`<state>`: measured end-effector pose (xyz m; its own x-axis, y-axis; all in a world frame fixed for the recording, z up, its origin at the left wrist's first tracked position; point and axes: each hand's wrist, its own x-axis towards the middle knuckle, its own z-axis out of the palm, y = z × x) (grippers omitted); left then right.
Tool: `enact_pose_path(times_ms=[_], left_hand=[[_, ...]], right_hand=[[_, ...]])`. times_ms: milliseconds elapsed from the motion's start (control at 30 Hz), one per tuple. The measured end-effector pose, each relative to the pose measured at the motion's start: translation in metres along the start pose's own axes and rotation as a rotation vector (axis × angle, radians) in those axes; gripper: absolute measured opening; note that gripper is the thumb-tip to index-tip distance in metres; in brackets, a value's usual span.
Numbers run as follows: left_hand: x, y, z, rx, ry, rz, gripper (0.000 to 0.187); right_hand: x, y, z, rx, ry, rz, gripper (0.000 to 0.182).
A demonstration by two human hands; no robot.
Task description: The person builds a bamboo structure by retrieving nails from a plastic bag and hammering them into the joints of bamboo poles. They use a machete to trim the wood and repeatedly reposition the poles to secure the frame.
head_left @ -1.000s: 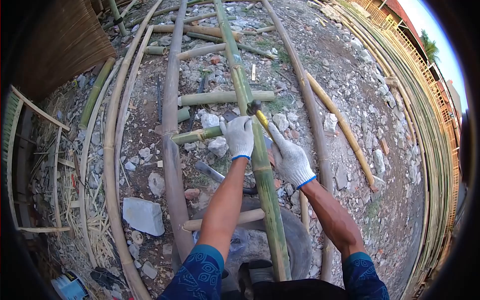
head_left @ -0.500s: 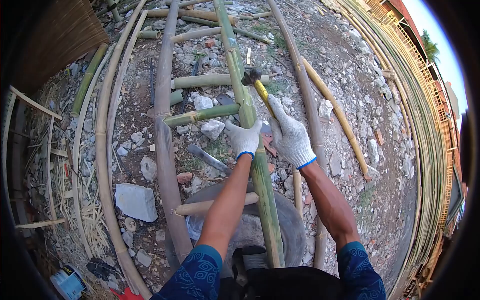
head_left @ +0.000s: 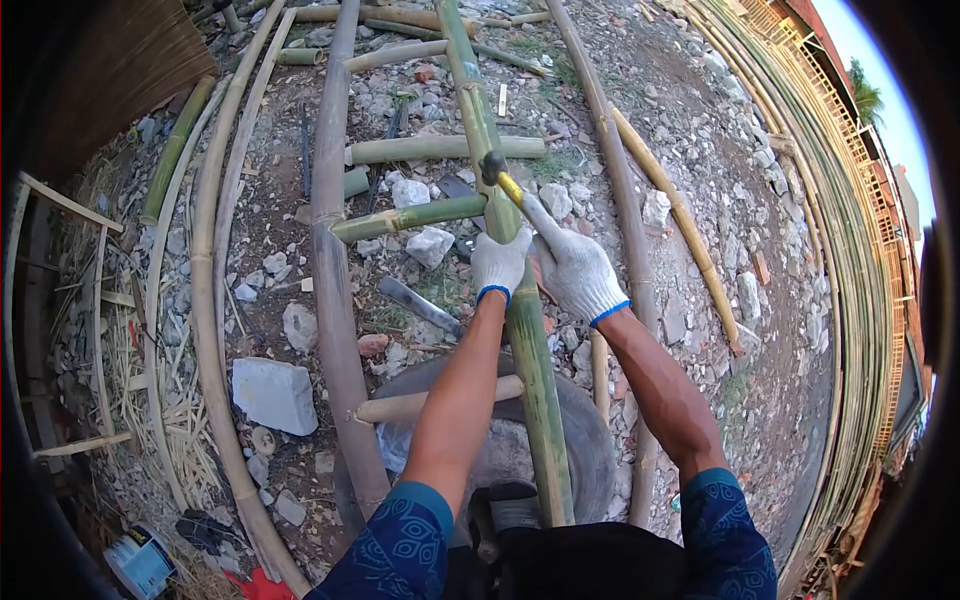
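Note:
In a white knit glove, my right hand (head_left: 578, 268) is closed round the handle of a hammer (head_left: 510, 188). The hammer's dark head lies over the green bamboo pole (head_left: 540, 400), just above the joint where a green bamboo rung (head_left: 410, 217) meets it. My left hand (head_left: 500, 262), gloved too, grips the same pole right below that joint; its far fingers are hidden. The rung's other end meets a brown bamboo pole (head_left: 330, 250) on the left. More rungs, one pale (head_left: 440, 400) and one greenish (head_left: 440, 149), span between the poles.
A machete-like blade (head_left: 415, 303) lies on the rubble left of my left hand. Under the near end sits a round grey tub or tyre (head_left: 590, 450). A white block (head_left: 273, 396) rests at left, a bucket (head_left: 140, 563) lower left. Long bamboo poles (head_left: 840, 300) are stacked along the right.
The hammer head has come down and left onto the pole near the joint. My left hand has shifted slightly and its thumb now lies closer along the pole.

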<state>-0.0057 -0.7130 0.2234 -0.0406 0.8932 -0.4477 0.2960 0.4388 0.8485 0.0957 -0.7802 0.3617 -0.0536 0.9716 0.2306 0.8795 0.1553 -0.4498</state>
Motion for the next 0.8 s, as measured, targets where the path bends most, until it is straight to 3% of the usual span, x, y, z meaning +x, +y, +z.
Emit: enact_pose_path(times_ms=[100,200,233,333,367,467,533,600,667,700,800], left_hand=[[0.001,0.0,-0.004,0.006,-0.033,0.036,0.073],[-0.007,0.002,-0.008,-0.002,-0.045,0.009,0.079],[-0.005,0.006,-0.008,-0.009,-0.039,0.007,0.079],[-0.01,0.011,-0.012,-0.07,-0.081,0.009,0.055],[-0.004,0.004,-0.006,-0.002,-0.053,0.001,0.055],[0.001,-0.002,0.0,0.034,0.008,0.049,0.056],[-0.003,0.0,-0.003,0.038,0.001,0.0,0.058],[-0.01,0.009,-0.009,0.019,0.005,0.016,0.058],[-0.007,0.009,-0.008,-0.03,-0.035,0.024,0.063],[-0.009,0.007,-0.008,-0.04,-0.049,0.01,0.069],[0.006,0.01,-0.006,-0.069,-0.059,0.022,0.075]], right_hand=[[0.004,0.015,0.014,-0.09,-0.167,0.093,0.064],[-0.005,-0.006,0.009,0.098,0.213,-0.095,0.066],[-0.006,-0.009,0.009,0.141,0.234,-0.041,0.066],[-0.001,0.014,0.016,0.002,0.058,-0.037,0.067],[0.005,0.024,0.019,-0.139,-0.149,0.046,0.067],[0.007,0.014,0.016,-0.11,-0.011,-0.021,0.067],[0.005,-0.021,-0.006,0.2,0.063,0.138,0.068],[-0.003,-0.004,0.018,0.211,0.331,-0.051,0.067],[-0.005,0.014,0.017,0.046,-0.116,0.14,0.065],[0.007,0.01,0.018,-0.098,-0.197,0.136,0.064],[0.008,-0.007,0.003,-0.119,-0.145,0.074,0.064]])
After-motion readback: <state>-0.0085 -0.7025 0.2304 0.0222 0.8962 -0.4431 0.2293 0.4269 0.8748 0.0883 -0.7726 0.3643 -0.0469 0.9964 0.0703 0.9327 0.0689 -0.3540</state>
